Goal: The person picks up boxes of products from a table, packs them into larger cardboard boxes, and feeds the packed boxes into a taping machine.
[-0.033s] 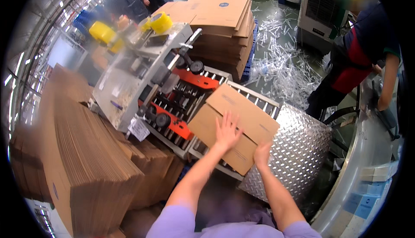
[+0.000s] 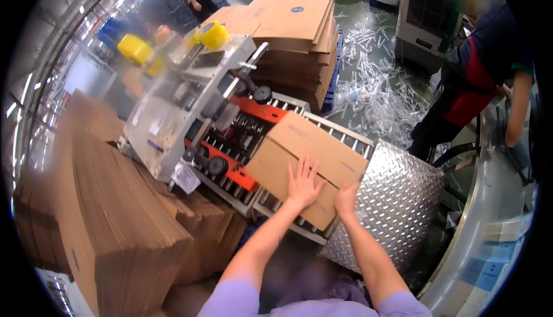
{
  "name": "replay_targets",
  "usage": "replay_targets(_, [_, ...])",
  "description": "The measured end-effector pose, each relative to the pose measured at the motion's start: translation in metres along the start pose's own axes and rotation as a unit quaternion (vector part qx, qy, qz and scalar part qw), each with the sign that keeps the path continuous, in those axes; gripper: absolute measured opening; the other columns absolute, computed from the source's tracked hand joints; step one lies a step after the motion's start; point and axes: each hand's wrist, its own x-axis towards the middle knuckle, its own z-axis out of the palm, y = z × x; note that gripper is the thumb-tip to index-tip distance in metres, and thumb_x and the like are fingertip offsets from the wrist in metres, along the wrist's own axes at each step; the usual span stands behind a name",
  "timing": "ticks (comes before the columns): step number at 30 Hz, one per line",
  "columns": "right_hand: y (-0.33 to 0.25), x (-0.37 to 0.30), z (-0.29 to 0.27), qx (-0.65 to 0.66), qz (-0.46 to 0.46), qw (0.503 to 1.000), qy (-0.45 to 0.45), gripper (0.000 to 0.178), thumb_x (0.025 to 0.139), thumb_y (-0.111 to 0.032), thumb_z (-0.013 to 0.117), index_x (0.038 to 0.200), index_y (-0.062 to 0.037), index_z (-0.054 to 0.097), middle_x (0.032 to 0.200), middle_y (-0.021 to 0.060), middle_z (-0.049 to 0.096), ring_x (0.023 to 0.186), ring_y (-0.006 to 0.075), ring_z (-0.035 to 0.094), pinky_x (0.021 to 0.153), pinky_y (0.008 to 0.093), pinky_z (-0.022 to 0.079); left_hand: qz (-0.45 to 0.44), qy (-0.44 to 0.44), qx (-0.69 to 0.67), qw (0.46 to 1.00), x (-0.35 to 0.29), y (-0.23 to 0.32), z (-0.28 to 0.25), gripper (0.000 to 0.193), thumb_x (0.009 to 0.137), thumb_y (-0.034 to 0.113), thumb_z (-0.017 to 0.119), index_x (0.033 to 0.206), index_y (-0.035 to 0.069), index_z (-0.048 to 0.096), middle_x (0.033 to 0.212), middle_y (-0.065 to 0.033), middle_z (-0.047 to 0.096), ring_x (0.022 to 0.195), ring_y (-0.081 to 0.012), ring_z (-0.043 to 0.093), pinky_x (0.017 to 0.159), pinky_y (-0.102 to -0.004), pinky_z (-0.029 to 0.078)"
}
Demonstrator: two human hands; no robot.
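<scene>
A brown cardboard box (image 2: 314, 141) lies on a roller conveyor (image 2: 352, 142), its top flaps folded down and meeting along a seam. My left hand (image 2: 303, 187) rests flat on the top near that seam, fingers spread. At the box's right end, my right hand (image 2: 346, 200) has its fingers curled against the edge; part of its grip is hidden. The box's far-left end reaches in between the orange guide rails (image 2: 266, 109) of a carton sealing machine (image 2: 167, 127). Black wheels (image 2: 218, 166) sit beside the rails.
Flat cardboard stacks stand left (image 2: 127, 225) and behind the machine (image 2: 294, 14). Yellow tape rolls (image 2: 213, 34) sit on the machine. A metal tread plate (image 2: 386, 202) adjoins the conveyor. Clear plastic strips (image 2: 374, 86) litter the floor. A co-worker (image 2: 472, 80) stands right.
The box has slid slightly left, farther between the orange rails. Both my hands have moved with it, keeping their places on its top and right end.
</scene>
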Motion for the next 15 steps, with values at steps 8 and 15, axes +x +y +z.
replay_targets(8, [-0.069,0.051,0.063,-0.096,-0.012,0.967,-0.238,0.059,0.089,-0.037,0.029,0.125,0.0078,0.015,0.099,0.0334,0.051,0.094,0.0452,0.05,0.083,0.0478,0.04,-0.084,-0.024,0.03,0.996,0.04,-0.1,0.009,0.057,0.088,0.037,0.029,0.136,0.01,0.016,0.142,-0.0092,0.014,0.132,-0.0246,0.01,0.105,-0.0479,0.006])
replay_targets(15, [0.105,-0.101,-0.033,-0.074,-0.219,0.888,-0.397,0.039,0.087,-0.032,0.041,0.113,-0.0029,0.046,0.1,0.0233,0.055,0.093,0.0386,0.053,0.08,0.0442,0.043,-0.081,-0.101,0.071,0.989,0.035,-0.145,-0.095,0.053,0.086,0.034,0.041,0.131,0.01,0.028,0.137,-0.0128,0.025,0.127,-0.0255,0.023,0.103,-0.046,0.015])
